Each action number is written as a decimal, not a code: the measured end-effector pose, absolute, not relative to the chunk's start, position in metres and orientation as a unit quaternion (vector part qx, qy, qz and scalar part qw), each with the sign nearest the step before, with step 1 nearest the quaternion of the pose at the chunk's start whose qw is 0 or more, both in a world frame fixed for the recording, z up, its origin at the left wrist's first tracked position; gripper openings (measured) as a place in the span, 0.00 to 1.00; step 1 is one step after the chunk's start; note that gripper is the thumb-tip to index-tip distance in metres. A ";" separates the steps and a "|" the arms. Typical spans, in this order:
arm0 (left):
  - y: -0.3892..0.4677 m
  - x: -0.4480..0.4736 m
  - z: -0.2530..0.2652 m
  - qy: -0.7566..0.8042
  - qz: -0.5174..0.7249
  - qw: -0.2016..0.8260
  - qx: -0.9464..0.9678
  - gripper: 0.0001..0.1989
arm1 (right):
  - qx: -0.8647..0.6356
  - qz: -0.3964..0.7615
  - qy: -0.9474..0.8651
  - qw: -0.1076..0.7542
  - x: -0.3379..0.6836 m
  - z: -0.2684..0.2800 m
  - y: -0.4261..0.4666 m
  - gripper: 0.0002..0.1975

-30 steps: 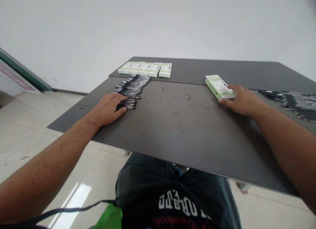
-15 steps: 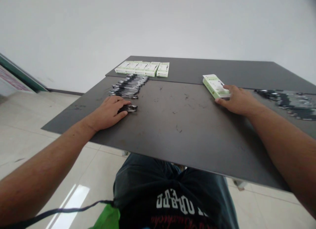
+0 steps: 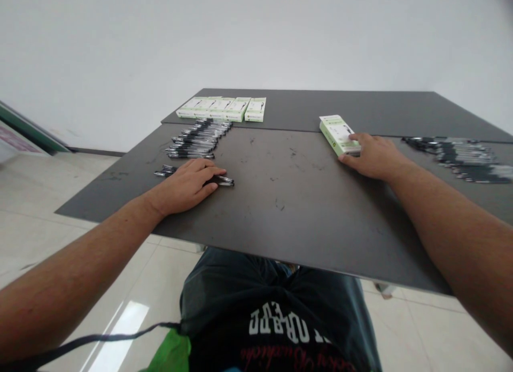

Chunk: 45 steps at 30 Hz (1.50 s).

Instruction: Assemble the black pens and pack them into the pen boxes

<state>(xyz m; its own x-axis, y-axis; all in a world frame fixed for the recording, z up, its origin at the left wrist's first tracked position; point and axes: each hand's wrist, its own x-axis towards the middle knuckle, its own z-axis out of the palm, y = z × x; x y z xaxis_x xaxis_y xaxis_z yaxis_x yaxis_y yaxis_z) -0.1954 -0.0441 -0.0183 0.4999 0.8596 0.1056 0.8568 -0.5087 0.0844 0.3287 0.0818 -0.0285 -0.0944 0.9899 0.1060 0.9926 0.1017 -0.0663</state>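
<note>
My left hand lies low on the table at the left, fingers curved over a few black pens whose clear ends stick out past the fingertips. More pen ends show behind that hand; how many pens lie beneath it is hidden. A row of black pens is spread just beyond. On the right, my right hand grips the near end of a green and white pen box, thumb on one side and fingers on top. The box rests on the table, slightly angled.
Several matching boxes stand side by side at the back left. Another spread of pens lies at the right, beyond my right forearm. The grey table has a seam across it and a white wall behind.
My left hand has slid right with the pens under it, and pen ends now show behind it. My right hand keeps hold of the box. The view has shifted slightly.
</note>
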 end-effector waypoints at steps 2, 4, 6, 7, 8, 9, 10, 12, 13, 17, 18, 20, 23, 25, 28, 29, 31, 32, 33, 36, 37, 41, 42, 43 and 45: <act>-0.041 -0.208 -0.019 0.512 0.064 0.001 0.857 0.29 | -0.669 -0.011 -0.741 0.057 0.328 -0.028 0.082 0.47; -0.038 -0.221 -0.019 0.527 0.063 -0.003 0.847 0.29 | -0.668 -0.006 -0.742 0.056 0.327 -0.028 0.082 0.47; -0.036 -0.234 -0.018 0.542 0.061 -0.001 0.838 0.30 | -0.667 0.001 -0.743 0.060 0.328 -0.028 0.083 0.46; -0.035 -0.241 -0.018 0.549 0.060 -0.002 0.834 0.31 | -0.667 0.003 -0.742 0.064 0.328 -0.028 0.083 0.45; -0.035 -0.246 -0.017 0.554 0.060 -0.004 0.830 0.31 | -0.667 0.004 -0.742 0.066 0.328 -0.028 0.083 0.45; -0.035 -0.252 -0.017 0.558 0.058 -0.005 0.828 0.32 | -0.668 0.003 -0.741 0.068 0.328 -0.028 0.083 0.45; -0.035 -0.256 -0.016 0.561 0.057 -0.006 0.826 0.33 | -0.668 0.002 -0.741 0.067 0.328 -0.028 0.083 0.45; -0.036 -0.264 -0.016 0.562 0.056 -0.006 0.825 0.34 | -0.669 -0.002 -0.741 0.059 0.329 -0.027 0.083 0.45; -0.036 -0.267 -0.017 0.563 0.057 -0.005 0.825 0.34 | -0.671 -0.004 -0.740 0.054 0.329 -0.027 0.083 0.45; -0.035 -0.278 -0.018 0.568 0.055 -0.015 0.821 0.36 | -0.675 -0.013 -0.737 0.039 0.328 -0.025 0.082 0.45; -0.035 -0.280 -0.017 0.568 0.051 -0.017 0.822 0.36 | -0.674 -0.014 -0.737 0.037 0.328 -0.025 0.082 0.45; -0.034 -0.284 -0.015 0.564 0.040 -0.023 0.824 0.37 | -0.676 -0.014 -0.736 0.036 0.328 -0.024 0.082 0.44; -0.035 -0.287 -0.011 0.559 0.027 -0.029 0.828 0.42 | -0.677 -0.015 -0.735 0.036 0.327 -0.022 0.081 0.45; -0.037 -0.287 -0.008 0.559 0.023 -0.031 0.828 0.44 | -0.676 -0.012 -0.736 0.033 0.328 -0.022 0.081 0.45; -0.038 -0.286 -0.008 0.561 0.026 -0.035 0.827 0.44 | -0.673 -0.007 -0.739 0.040 0.330 -0.024 0.083 0.45; -0.038 -0.285 -0.009 0.561 0.028 -0.036 0.826 0.42 | -0.670 -0.005 -0.741 0.047 0.331 -0.025 0.083 0.45; -0.036 -0.283 -0.012 0.561 0.029 -0.036 0.827 0.39 | -0.665 0.000 -0.744 0.065 0.332 -0.028 0.085 0.43; -0.036 -0.281 -0.014 0.560 0.030 -0.035 0.827 0.38 | -0.662 0.002 -0.746 0.071 0.333 -0.029 0.085 0.43; -0.035 -0.277 -0.015 0.559 0.033 -0.033 0.828 0.36 | -0.661 0.003 -0.747 0.074 0.332 -0.029 0.085 0.42; -0.034 -0.256 -0.017 0.550 0.056 -0.017 0.833 0.33 | -0.663 0.000 -0.746 0.064 0.329 -0.029 0.084 0.43; -0.034 -0.245 -0.018 0.543 0.063 -0.009 0.837 0.32 | -0.664 -0.002 -0.745 0.059 0.328 -0.028 0.083 0.44; -0.033 -0.185 -0.018 0.483 0.073 0.004 0.873 0.29 | -0.663 -0.011 -0.746 0.060 0.324 -0.026 0.079 0.45; -0.031 -0.168 -0.018 0.462 0.073 0.005 0.884 0.28 | -0.662 -0.013 -0.746 0.066 0.324 -0.026 0.078 0.45; -0.028 -0.150 -0.018 0.443 0.073 0.007 0.894 0.27 | -0.662 -0.012 -0.746 0.072 0.324 -0.026 0.077 0.44; -0.020 -0.116 -0.019 0.401 0.077 0.009 0.913 0.24 | -0.659 -0.008 -0.748 0.084 0.322 -0.026 0.074 0.44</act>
<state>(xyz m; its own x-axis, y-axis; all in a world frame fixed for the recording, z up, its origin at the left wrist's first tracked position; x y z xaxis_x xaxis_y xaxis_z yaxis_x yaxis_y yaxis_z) -0.1161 -0.0196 -0.0194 0.6659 0.7340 0.1336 0.7313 -0.6776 0.0781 0.3223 0.0742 -0.0263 -0.1185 0.9835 0.1364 0.9862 0.1326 -0.0992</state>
